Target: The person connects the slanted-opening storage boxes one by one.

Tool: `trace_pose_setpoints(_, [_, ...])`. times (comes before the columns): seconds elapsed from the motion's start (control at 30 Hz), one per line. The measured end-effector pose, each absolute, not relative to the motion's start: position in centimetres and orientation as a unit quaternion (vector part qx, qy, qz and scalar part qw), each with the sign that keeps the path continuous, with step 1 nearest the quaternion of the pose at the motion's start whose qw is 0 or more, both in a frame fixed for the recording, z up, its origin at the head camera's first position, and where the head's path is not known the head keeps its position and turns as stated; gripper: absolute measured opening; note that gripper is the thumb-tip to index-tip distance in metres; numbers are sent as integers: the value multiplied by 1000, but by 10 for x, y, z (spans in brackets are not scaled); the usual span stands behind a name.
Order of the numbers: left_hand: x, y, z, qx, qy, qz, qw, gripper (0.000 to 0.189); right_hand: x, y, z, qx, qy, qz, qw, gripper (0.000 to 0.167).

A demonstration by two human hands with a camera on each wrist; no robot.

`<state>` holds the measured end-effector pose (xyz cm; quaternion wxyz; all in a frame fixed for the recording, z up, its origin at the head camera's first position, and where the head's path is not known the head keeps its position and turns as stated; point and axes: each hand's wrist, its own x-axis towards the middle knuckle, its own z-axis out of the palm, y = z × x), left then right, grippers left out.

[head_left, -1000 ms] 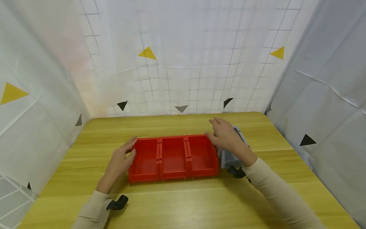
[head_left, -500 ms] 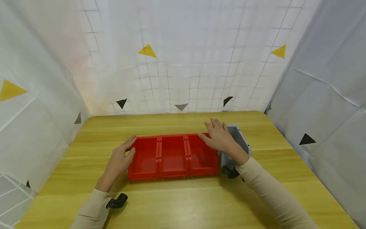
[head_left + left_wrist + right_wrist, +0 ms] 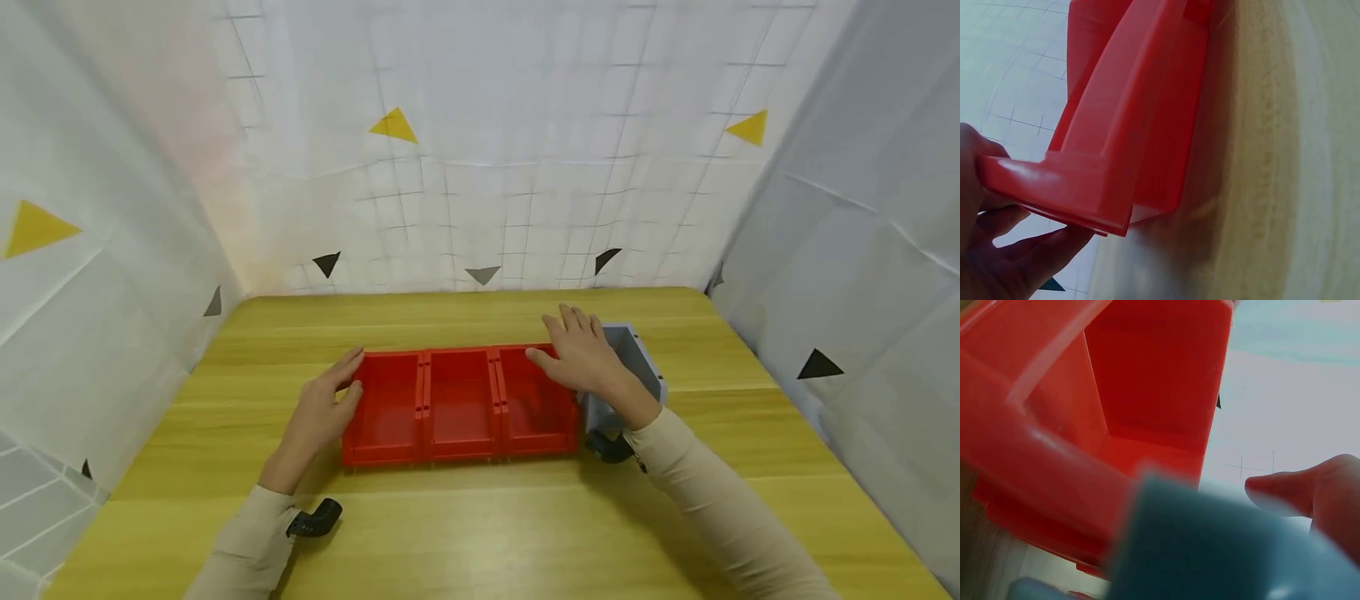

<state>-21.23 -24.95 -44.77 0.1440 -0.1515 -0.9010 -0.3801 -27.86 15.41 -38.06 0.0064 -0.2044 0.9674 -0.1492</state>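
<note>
Three red bins stand side by side on the wooden table: the left bin (image 3: 386, 417), the middle bin (image 3: 459, 408) and the right bin (image 3: 538, 421). A grey-blue bin (image 3: 639, 357) sits against the right one. My left hand (image 3: 318, 417) grips the outer wall of the left red bin; in the left wrist view its rim (image 3: 1041, 181) passes between thumb and fingers. With fingers spread, my right hand (image 3: 581, 358) hovers over where the right red bin and grey-blue bin meet. The right wrist view shows its thumb (image 3: 1285, 487) apart from the red bin; the grey-blue bin is blurred there.
The table (image 3: 480, 533) extends in front of and behind the row of bins. White sheets with grid lines and yellow and dark triangles (image 3: 393, 125) surround it at the back and sides. A black wrist camera (image 3: 315, 518) sits on the left sleeve, another on the right.
The right hand has shifted left, with its fingers more spread, uncovering more of the grey-blue bin's inside. The left hand and the red bins keep their places; the head view has shifted slightly.
</note>
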Motion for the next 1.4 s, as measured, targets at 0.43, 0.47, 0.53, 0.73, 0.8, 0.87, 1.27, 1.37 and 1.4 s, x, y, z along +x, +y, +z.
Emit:
trace_pose_setpoints(0.43, [-213, -249, -449, -149, -898, -389, 142, 50, -280, 154, -381, -198, 970, -142, 10, 73])
trace_pose_setpoints(0.47, [-213, -248, -449, -149, -898, -390, 142, 50, -280, 154, -381, -198, 970, -140, 9, 73])
trace_pose_setpoints(0.53, [-213, -248, -449, -149, -897, -391, 143, 50, -280, 153, -382, -197, 970, -140, 7, 73])
trace_pose_setpoints(0.73, [-212, -247, -448, -143, -899, -391, 139, 50, -281, 153, -385, -199, 970, -136, 1, 73])
trace_pose_setpoints(0.8, [-212, -246, -447, -142, -900, -389, 138, 50, -280, 153, -385, -200, 971, -135, 0, 73])
trace_pose_setpoints(0.87, [-211, -246, -446, -140, -901, -388, 136, 50, -280, 153, -385, -201, 971, -133, 0, 73])
trace_pose_setpoints(1.27, [-209, -246, -446, -142, -901, -388, 134, 50, -279, 152, -393, -206, 972, -116, -16, 74])
trace_pose_setpoints(1.37, [-210, -246, -446, -145, -901, -385, 141, 50, -278, 152, -392, -210, 971, -114, -19, 75])
trace_pose_setpoints(1.4, [-210, -247, -447, -146, -900, -384, 143, 50, -278, 152, -392, -211, 970, -114, -19, 75])
